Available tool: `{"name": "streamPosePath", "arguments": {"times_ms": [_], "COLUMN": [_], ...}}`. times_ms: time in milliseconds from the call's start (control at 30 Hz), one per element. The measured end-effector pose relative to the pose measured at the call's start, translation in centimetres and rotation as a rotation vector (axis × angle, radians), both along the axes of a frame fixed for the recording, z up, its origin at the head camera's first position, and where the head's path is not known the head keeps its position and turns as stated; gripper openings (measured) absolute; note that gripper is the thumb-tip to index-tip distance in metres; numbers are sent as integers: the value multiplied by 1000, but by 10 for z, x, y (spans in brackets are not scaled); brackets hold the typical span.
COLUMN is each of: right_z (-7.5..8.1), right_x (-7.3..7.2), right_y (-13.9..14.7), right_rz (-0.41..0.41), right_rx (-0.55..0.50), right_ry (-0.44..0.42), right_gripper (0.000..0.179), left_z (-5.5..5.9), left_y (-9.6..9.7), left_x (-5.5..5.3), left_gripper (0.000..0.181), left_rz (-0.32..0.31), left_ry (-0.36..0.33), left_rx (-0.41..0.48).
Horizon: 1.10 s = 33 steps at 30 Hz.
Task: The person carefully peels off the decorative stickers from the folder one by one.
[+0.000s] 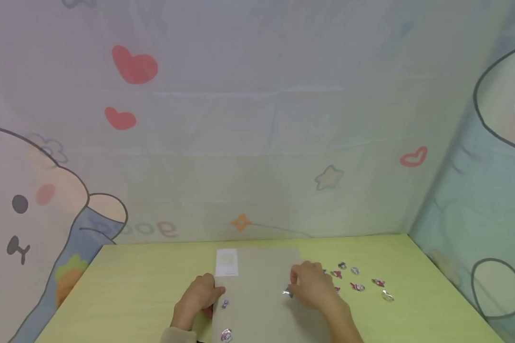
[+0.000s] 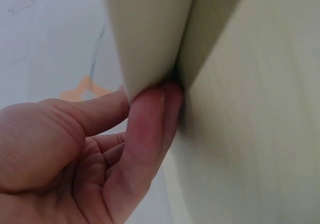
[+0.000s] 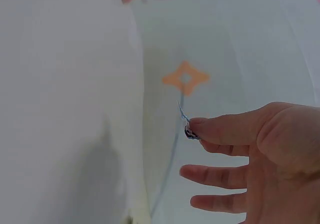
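Observation:
A large pale grey board (image 1: 257,305) lies on the table, its left edge held by my left hand (image 1: 197,296). The thumb is on top there, while in the left wrist view the curled fingers (image 2: 145,129) reach under the board's edge (image 2: 150,39). Over the board's right part, my right hand (image 1: 314,286) pinches a small shiny sticker (image 3: 191,131) between thumb and forefinger. The other fingers of that hand stand apart from it. One small purple sticker (image 1: 225,304) is on the board near my left thumb, and a larger pinkish one (image 1: 226,335) lies lower down.
A white rectangle with a pale square (image 1: 226,262) occupies the board's upper left corner. Several shiny stickers (image 1: 357,287) are scattered on the yellow-green table (image 1: 429,305) right of the board, some partly behind my right hand. A printed cloth (image 1: 257,143) hangs behind the table.

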State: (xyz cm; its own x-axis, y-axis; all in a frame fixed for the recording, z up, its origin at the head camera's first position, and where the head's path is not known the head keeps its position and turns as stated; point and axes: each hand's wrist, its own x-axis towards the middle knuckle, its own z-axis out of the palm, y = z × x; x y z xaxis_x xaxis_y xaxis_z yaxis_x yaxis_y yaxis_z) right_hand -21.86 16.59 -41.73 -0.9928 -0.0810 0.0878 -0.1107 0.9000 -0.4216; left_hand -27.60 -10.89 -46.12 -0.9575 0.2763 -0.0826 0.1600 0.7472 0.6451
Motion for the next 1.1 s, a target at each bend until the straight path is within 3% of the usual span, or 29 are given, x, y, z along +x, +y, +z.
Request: {"name": "streamPosePath", "arguments": {"times_ms": [500,800,1100], "right_z": [-3,-22,-31], "right_x": [6,3,-2], "right_y": [94,114,115], "right_rz": [-164,-238,-277], "right_rx": [-22,-40,-20], "right_ry": [-158,-193,-228], "right_gripper": [19,22,21], "left_z": [1,0,-1], "left_y": [1,1,0], "left_x": [-2,-1,-1], "left_gripper": [24,26,26], "left_rz": [6,-4,6], "left_ry": [-6,-1,0], "left_rx": [-1,-7,-13]}}
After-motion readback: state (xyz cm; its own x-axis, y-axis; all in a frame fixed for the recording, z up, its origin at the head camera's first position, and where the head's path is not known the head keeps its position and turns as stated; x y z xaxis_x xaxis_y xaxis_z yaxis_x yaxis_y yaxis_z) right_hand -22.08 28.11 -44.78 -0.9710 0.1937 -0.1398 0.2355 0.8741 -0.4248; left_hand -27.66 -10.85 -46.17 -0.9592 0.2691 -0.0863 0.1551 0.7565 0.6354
